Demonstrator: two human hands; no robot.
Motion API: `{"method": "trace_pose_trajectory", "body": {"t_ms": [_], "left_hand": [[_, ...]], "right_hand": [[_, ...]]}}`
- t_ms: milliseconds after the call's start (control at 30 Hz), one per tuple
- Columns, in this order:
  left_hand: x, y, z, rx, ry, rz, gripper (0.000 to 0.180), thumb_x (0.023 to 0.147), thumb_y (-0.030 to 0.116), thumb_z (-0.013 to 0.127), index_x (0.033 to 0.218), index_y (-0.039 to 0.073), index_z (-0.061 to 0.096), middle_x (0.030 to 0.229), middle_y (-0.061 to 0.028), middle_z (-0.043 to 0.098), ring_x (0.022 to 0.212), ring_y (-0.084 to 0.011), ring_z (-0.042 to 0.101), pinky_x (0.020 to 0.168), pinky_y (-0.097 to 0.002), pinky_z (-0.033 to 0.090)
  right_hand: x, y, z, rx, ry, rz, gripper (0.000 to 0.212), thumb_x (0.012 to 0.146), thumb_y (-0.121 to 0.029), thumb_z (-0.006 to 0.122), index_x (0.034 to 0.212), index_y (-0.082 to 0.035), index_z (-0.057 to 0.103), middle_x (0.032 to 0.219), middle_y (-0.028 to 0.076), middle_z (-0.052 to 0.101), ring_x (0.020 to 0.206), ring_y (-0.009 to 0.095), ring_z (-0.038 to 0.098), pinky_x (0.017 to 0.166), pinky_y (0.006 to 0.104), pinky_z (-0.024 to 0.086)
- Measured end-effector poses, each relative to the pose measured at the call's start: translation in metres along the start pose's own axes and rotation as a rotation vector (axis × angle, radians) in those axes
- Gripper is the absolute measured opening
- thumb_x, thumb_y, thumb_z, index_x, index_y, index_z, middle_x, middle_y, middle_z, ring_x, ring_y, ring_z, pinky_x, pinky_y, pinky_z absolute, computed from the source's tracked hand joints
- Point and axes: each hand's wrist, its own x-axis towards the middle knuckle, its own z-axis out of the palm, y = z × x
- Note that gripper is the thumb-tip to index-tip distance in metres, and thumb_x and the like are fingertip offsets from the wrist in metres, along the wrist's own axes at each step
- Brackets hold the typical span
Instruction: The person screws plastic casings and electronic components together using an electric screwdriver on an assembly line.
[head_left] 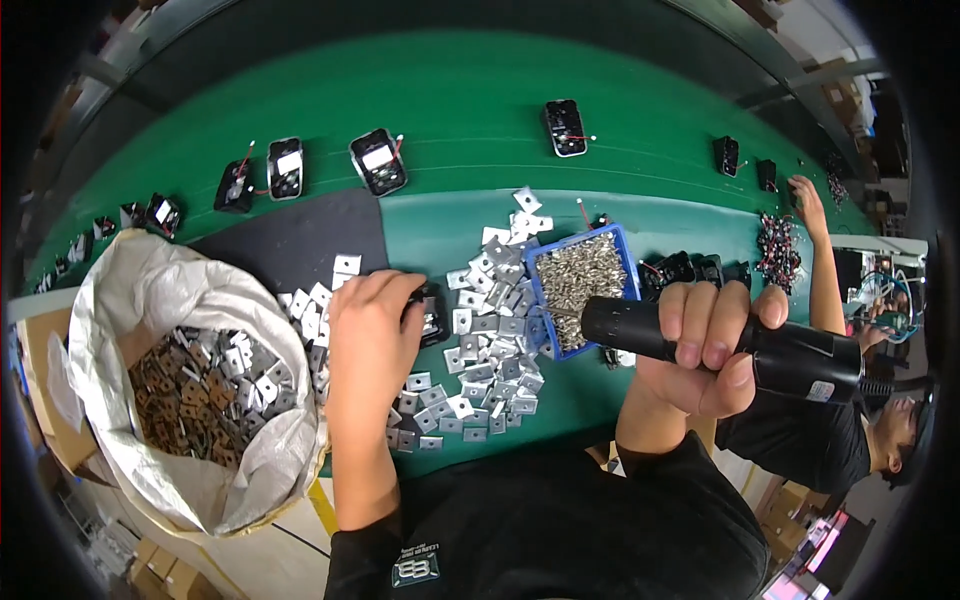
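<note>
My right hand (715, 345) is wrapped round a black electric screwdriver (640, 328), held level with its thin bit pointing left over a blue bin (628, 262) of small metal screws (578, 275). On the green work surface my left hand (372, 318) curls over the left side of a small black housing (433, 316). Its thumb and fingers lie against that housing, which is partly hidden beneath them. Loose silver square plates with centre holes (485, 325) are heaped between the housing and the bin, and more lie scattered around my left hand.
A white woven sack (190, 290) of brown and silver metal pieces stands at the left. Beyond, black housings (378, 162) with wires sit along a green belt (480, 90). At right, a co-worker's arm (822, 260) reaches toward a pile of wired parts (778, 250).
</note>
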Motion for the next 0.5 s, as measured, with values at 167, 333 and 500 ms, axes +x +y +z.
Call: {"method": "trace_pose_trajectory", "body": {"t_ms": [167,333,500], "left_hand": [[-0.004,0.014,-0.009,-0.048,0.068,0.202,0.042,0.071,0.01,0.072,0.112,0.006,0.063,0.112,-0.009,0.061,0.101,-0.0292,0.055,0.09,-0.0386,0.039],[-0.015,0.023,0.008,-0.232,0.162,0.444,0.038,0.066,0.017,0.079,0.098,0.002,0.067,0.087,-0.0044,0.064,0.076,-0.0205,0.058,0.072,-0.0329,0.043],[-0.019,0.02,0.014,-0.273,0.263,0.542,0.03,0.063,0.006,0.076,0.092,0.001,0.068,0.08,-0.0062,0.065,0.066,-0.021,0.058,0.061,-0.0327,0.042]], "right_hand": [[-0.003,0.006,0.015,0.078,-0.019,0.057,0.042,0.085,-0.014,0.063,0.121,-0.013,0.041,0.076,0.0,0.049,0.064,0.014,0.05,0.068,0.0337,0.046],[-0.004,0.005,0.029,0.115,-0.057,0.087,0.041,0.086,-0.014,0.063,0.119,-0.014,0.04,0.076,0.0,0.049,0.065,0.014,0.051,0.068,0.0335,0.046],[-0.004,0.003,0.039,0.122,-0.093,0.106,0.039,0.086,-0.014,0.063,0.118,-0.015,0.04,0.076,-0.001,0.05,0.065,0.014,0.051,0.067,0.0326,0.046]]}}
